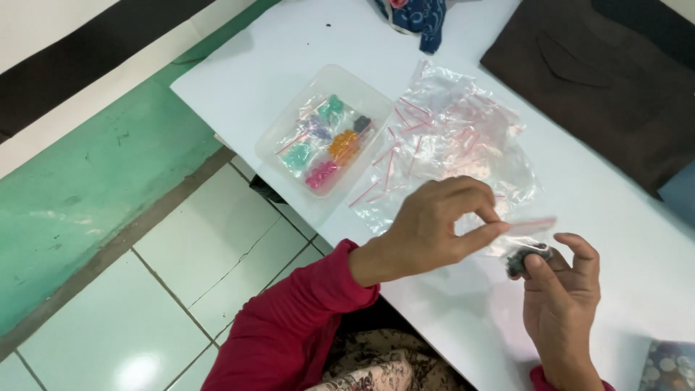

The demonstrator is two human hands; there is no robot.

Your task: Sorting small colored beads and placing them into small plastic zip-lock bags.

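My left hand point(434, 224) pinches the red-striped top edge of a small clear zip bag point(527, 235) between thumb and fingers. My right hand point(565, 297) holds the bottom of the same bag, where several dark beads point(523, 259) sit, thumb pressed against them. Both hands hover over the white table point(289, 51) near its front edge. A red sleeve covers my left forearm.
A clear plastic tray point(324, 130) holds small bags of green, orange, pink and purple beads. Beside it lies a heap of empty clear zip bags point(449, 137). A dark brown cloth point(601, 72) covers the table's far right. Tiled floor and a green wall lie to the left.
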